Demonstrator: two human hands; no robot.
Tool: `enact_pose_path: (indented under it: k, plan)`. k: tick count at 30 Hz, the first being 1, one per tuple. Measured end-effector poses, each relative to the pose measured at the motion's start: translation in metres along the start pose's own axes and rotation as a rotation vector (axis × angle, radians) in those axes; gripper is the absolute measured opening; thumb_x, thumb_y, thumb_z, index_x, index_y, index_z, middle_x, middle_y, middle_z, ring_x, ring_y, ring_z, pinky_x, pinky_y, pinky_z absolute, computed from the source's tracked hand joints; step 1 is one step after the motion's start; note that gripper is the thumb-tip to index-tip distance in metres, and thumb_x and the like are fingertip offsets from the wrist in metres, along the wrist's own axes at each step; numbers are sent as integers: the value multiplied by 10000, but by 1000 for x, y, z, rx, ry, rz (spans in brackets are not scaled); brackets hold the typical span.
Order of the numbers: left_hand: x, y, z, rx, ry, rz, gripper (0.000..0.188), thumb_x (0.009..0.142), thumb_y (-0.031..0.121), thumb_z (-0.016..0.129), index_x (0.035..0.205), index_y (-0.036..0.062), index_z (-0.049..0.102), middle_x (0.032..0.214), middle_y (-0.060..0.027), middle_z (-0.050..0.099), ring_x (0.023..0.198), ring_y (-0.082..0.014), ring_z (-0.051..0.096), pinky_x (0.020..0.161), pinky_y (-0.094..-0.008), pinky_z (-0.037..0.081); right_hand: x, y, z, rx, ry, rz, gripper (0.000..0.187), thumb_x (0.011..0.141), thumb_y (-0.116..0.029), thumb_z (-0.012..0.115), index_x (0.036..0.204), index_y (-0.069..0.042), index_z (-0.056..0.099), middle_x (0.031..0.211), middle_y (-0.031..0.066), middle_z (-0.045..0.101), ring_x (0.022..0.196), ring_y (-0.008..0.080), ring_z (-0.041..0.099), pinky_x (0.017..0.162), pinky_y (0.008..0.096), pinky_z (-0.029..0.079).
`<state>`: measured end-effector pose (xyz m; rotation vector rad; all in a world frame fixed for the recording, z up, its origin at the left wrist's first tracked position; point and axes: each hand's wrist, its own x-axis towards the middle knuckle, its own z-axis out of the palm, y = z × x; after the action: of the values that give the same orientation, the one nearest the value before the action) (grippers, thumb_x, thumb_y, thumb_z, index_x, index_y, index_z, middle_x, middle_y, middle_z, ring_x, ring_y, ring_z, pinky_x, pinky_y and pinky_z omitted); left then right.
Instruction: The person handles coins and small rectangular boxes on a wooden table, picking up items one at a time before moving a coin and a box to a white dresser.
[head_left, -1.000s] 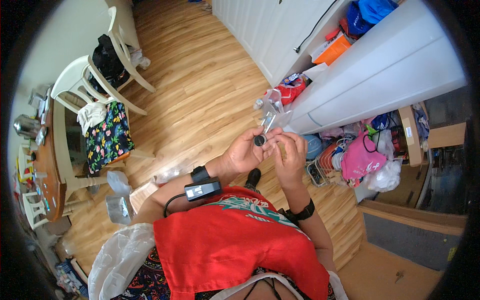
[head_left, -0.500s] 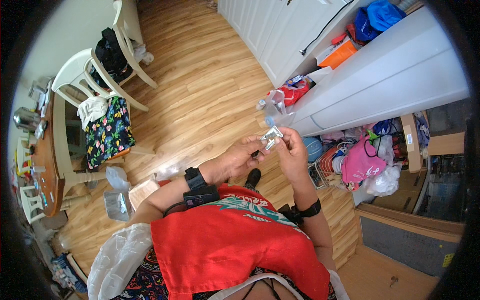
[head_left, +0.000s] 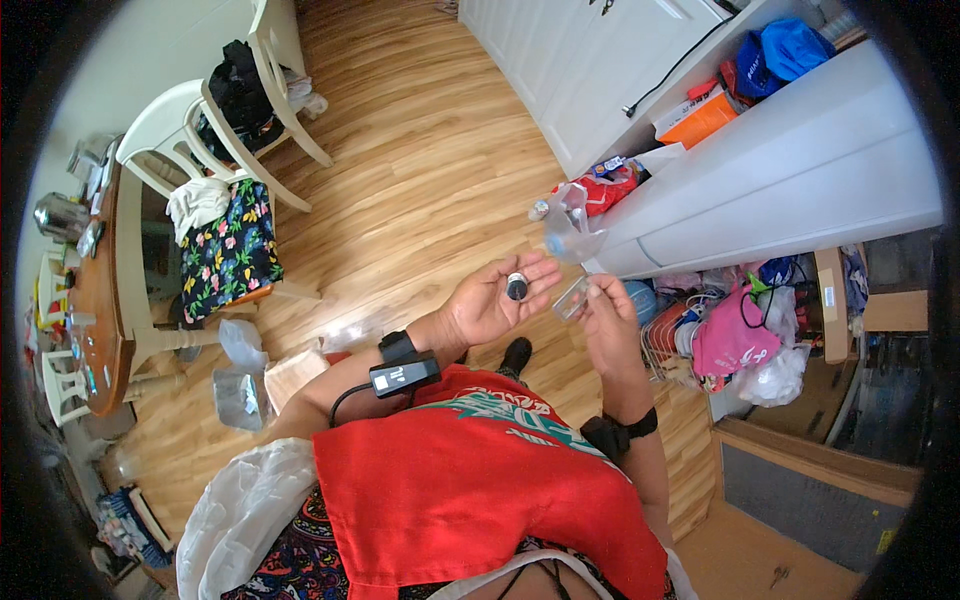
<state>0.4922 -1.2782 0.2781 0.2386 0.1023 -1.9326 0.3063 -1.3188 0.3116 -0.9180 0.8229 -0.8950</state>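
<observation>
The left hand (head_left: 490, 303) lies palm up and spread, with a small round black piece (head_left: 516, 287) resting on the fingers; a paler, shiny part shows at its top edge. Nothing grips it from above. The right hand (head_left: 612, 318) pinches a small, clear, flat piece (head_left: 571, 301) between thumb and fingers, just beside the left fingertips and apart from the round piece. Its finer details are too small to make out.

Handling both pieces well probably calls for a level, slightly cupped left palm, since a round thing on flat fingers could roll off. Curling the fingertips up a little would give it a rim. The clear piece is best held by its edges with a light pinch, as it may be slippery or brittle. Both hands are over the wooden floor (head_left: 420, 210), so a dropped piece could bounce away; working closer in, above the red cloth (head_left: 480, 490) on the person's front, seems safer. The cable (head_left: 347, 400) by the left forearm should hang free.
</observation>
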Motion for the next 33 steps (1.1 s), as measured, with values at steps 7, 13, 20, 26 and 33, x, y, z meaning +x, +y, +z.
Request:
enact_pose_path:
  k: [7,13,20,26,33]
  plan:
    - [-2,0,-4,25,-70,86,394,895,147,473,1260,14,401,1276,-162,468,1237,-288,401,1034,-394,329,-6,3,36,-273,-160,149,95,909,-101,502,967,-30,528,814,8,562,714,63,507,647,205,415]
    - [-8,-6,0,186,-32,203,412,886,90,485,1278,25,379,1286,-171,452,1159,-276,473,977,-384,395,-2,27,51,-322,-96,102,84,878,-82,557,942,-31,538,779,-2,577,626,31,503,509,166,384]
    - [-19,-11,-1,270,12,283,379,900,94,462,1264,28,380,1297,-185,439,1133,-266,493,961,-388,408,-2,32,61,-303,-22,275,101,866,-104,579,925,-33,536,776,8,573,628,53,518,532,179,412]
    - [-23,-8,-11,43,38,338,367,914,141,453,1255,33,372,1294,-189,434,1207,-304,428,995,-420,378,-9,38,56,-17,-101,338,122,866,-123,581,941,-40,532,817,16,575,705,76,547,605,212,459]
    - [-44,-4,-45,110,457,184,215,937,181,413,1109,58,452,1103,-119,577,992,-215,578,761,-314,479,-7,26,39,104,-102,310,101,859,-131,599,886,-75,519,798,2,562,680,81,534,598,235,465]
